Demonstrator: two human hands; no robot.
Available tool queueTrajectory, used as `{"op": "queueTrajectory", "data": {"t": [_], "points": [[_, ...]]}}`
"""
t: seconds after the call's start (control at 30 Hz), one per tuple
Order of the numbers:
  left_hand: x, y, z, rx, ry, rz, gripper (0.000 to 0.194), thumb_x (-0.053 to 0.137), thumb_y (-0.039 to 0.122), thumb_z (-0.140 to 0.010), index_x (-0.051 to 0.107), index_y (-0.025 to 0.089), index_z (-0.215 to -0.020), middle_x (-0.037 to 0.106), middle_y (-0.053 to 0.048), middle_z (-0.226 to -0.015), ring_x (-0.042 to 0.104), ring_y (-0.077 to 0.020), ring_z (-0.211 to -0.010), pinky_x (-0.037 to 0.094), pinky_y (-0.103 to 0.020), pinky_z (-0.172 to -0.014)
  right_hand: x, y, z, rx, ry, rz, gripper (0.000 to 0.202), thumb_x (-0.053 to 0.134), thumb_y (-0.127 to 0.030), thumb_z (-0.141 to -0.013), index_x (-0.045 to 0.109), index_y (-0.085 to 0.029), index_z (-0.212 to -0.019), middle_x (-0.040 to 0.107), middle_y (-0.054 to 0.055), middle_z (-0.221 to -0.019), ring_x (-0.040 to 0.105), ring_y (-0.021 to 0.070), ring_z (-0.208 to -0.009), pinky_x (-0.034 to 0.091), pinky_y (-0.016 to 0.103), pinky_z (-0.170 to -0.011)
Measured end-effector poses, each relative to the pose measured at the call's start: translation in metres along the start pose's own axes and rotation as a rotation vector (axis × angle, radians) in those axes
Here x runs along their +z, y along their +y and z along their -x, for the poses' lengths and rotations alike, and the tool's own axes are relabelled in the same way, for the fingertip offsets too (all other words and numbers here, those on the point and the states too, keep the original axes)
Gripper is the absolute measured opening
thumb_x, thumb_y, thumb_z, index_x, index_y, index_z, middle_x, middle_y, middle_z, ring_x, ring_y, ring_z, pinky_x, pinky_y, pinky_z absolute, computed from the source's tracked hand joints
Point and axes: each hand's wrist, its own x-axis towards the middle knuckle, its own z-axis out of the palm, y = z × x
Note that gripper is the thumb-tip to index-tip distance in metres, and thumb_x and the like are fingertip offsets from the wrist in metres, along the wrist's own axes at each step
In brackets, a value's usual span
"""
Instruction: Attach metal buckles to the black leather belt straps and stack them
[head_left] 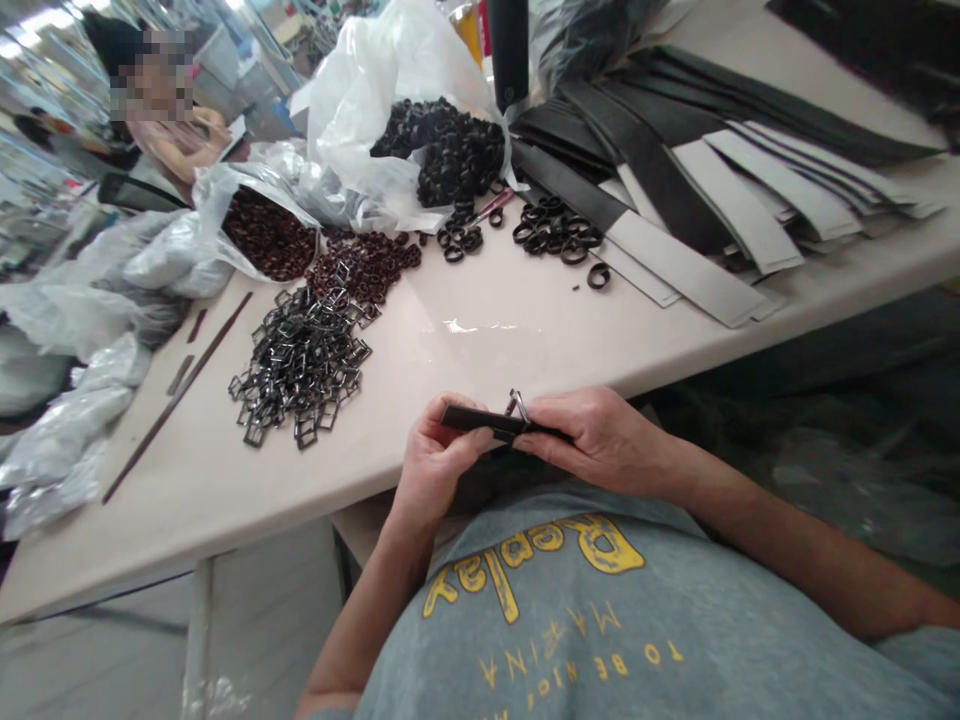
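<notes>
A dark strap [480, 420] stretches between my two hands at the table's front edge. My left hand [442, 455] pinches its left part, thumb below and fingers behind. A metal buckle frame [517, 405] sits around the strap near its middle. My right hand [600, 435] is closed on the strap just right of the buckle, its fingertips touching the metal. Beyond my hands, a pile of metal buckle frames [300, 360] lies to the left, and black loops [555, 228] lie farther back.
Brown loops [367, 265] spill from a plastic bag [217, 210]. A larger bag [360, 90] holds black loops. Stacked black straps [645, 150] with pale ends cover the right side. A long thin strip [180, 392] lies left. A person [169, 130] sits across.
</notes>
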Motion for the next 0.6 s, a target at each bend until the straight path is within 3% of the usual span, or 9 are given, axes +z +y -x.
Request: {"op": "queueTrajectory", "data": {"t": [0.2,0.37,0.5,0.6], "points": [[-0.002,-0.009,0.0,-0.038,0.03,-0.048,0.012,0.078,0.025,-0.078,0.069,0.019,-0.082,0.064,0.002,-0.079,0.056,-0.0109,-0.074,0.048,-0.021,-0.072,0.004,0.0,0.0,0.007,0.024,0.124,0.033,0.05,-0.035,-0.1,0.057,-0.018,-0.073,0.056,0.0,-0.064,0.045,0.012,-0.059,0.028,0.026,-0.057],[0.003,-0.004,0.001,-0.077,0.046,-0.051,0.015,0.078,0.026,-0.075,0.066,0.018,-0.079,0.063,0.001,-0.075,0.055,-0.0121,-0.071,0.048,-0.023,-0.069,0.006,0.002,0.003,0.039,-0.001,0.05,0.027,0.052,-0.032,-0.098,0.063,-0.017,-0.079,0.062,0.003,-0.069,0.05,0.0137,-0.061,0.033,0.027,-0.059],[0.009,0.0,0.002,-0.015,0.075,-0.057,0.013,0.076,0.025,-0.075,0.064,0.019,-0.078,0.061,0.002,-0.073,0.054,-0.0123,-0.068,0.048,-0.024,-0.066,0.007,0.003,0.003,0.072,-0.046,-0.047,0.025,0.051,-0.029,-0.097,0.062,-0.018,-0.079,0.062,0.003,-0.069,0.052,0.0147,-0.061,0.037,0.027,-0.058],[0.009,0.0,0.002,0.142,0.148,-0.228,0.007,0.074,0.022,-0.078,0.067,0.02,-0.081,0.061,0.001,-0.077,0.056,-0.0138,-0.073,0.048,-0.025,-0.069,0.011,0.001,-0.001,0.082,0.007,-0.075,0.027,0.05,-0.029,-0.097,0.059,-0.019,-0.074,0.061,0.002,-0.064,0.052,0.0145,-0.057,0.037,0.027,-0.055]]}}
